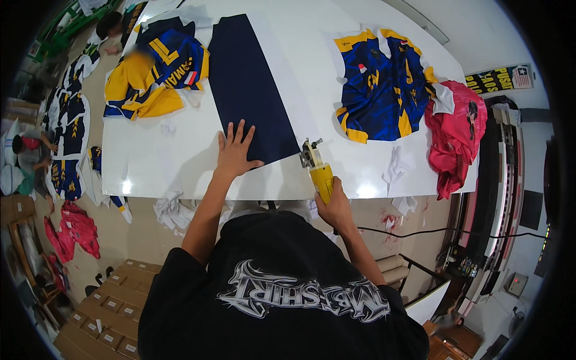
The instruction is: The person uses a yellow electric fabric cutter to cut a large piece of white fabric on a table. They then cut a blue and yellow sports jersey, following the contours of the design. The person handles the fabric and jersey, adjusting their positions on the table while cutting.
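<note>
A pale workroom floor (138, 240) runs around a glossy white table (306, 66), with a stack of brown cardboard boxes (114, 306) at the lower left and red garment pieces (72, 231) lying nearer the table. From the head camera — the one view I have — I look down past a black T-shirt (282, 246) with silvery lettering to two bare forearms reaching up over the table's near edge. A long navy fabric panel (249, 78) lies flat near the middle of the tabletop, narrow at the far end and wider toward me. I see the left hand (236, 153) laid palm down over its near left corner, fingers spread wide and thumb pointing right along the near edge. The right hand (336, 207) is wrapped around the yellow body of a handheld electric fabric cutter (322, 180); part of those fingers is hidden from me. The cutter's metal head stands at the panel's near right corner, but I cannot tell whether the blade touches the cloth. A black power cord (432, 234) trails off to the right. Left of the panel I have a rumpled blue-and-yellow jersey (180, 57); to the right, blue-and-yellow jersey pieces (375, 90) lie spread out, and beside them a crumpled pinkish-red garment (456, 138) hangs over the table edge. White fabric scraps (395, 168) lie just below those jersey pieces.
</note>
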`<state>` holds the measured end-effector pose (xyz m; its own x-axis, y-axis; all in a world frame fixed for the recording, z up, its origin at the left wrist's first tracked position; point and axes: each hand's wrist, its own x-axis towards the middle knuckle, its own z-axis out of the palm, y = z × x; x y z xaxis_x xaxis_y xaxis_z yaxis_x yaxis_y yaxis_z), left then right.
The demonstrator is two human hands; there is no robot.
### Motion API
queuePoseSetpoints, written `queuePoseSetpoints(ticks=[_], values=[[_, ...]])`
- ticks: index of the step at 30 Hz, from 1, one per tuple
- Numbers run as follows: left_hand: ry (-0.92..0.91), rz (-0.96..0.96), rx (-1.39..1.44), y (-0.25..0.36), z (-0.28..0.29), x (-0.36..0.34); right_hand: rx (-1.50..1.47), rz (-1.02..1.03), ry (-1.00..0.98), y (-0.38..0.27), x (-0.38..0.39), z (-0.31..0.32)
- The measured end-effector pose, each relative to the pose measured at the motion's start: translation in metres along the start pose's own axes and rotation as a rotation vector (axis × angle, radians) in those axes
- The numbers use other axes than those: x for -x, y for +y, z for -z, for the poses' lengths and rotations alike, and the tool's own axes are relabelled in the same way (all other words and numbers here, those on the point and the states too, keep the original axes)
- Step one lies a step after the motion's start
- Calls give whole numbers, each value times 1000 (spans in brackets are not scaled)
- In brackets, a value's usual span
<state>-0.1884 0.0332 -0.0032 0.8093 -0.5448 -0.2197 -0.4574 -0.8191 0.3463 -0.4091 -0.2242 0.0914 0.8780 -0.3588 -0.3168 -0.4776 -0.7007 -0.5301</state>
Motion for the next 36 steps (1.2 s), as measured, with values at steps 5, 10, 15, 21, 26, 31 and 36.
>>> queuePoseSetpoints(ticks=[5, 10, 15, 21, 26, 31, 36], values=[[8, 7, 31, 0, -1, 1, 24, -24, -16, -9, -4, 2], [9, 11, 61, 1, -1, 2, 44, -7, -4, -6, -9, -2], [-2, 12, 79, 0, 0, 2, 36, -2, -13, -19, -29, 0], [28, -14, 75, 0, 1, 4, 32, 50, -13, -33, -61, 3], [45, -23, 102, -1, 0, 5, 68, 71, -28, -46, -92, 4], [36, -3, 148, 0, 3, 6, 98, 63, -38, -57, -127, 2], [55, -25, 162, 0, 4, 7, 123, 82, -33, -75, -162, 3]])
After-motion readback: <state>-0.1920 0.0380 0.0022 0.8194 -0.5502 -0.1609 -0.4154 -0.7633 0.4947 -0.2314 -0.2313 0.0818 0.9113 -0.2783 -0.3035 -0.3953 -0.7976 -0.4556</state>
